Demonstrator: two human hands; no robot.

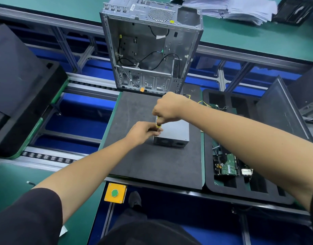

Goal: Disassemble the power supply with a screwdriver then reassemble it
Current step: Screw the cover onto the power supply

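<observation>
Head view looks down over both bare forearms onto a dark foam mat (138, 156) lying on the counter (258, 38). Power supply (175, 133), a grey metal box, sits on the mat right of centre, its vented face turned toward the near side. Right hand (167, 107) is held above the box's far-left corner, fingers curled tight round the handle of a screwdriver (158, 123); only a short yellow-and-black stretch of the tool shows below the fist, pointing down at the box's left edge. Left hand (143, 132) reaches in from the near left, fingers bent and pinching at the lower part of the screwdriver just where it meets the box; whether the fingertips also touch the casing cannot be told. Open computer case (148, 50) stands upright at the far end of the mat, side panel off, black cables loose inside. Black foam tray (222, 187) lies just right of the mat, with a green circuit board (229, 167) in one compartment and loose wires toward its far end. Yellow box with a green button (115, 193) is fixed on the near edge below the mat. Stack of white papers (231, 7) lies at far right.
</observation>
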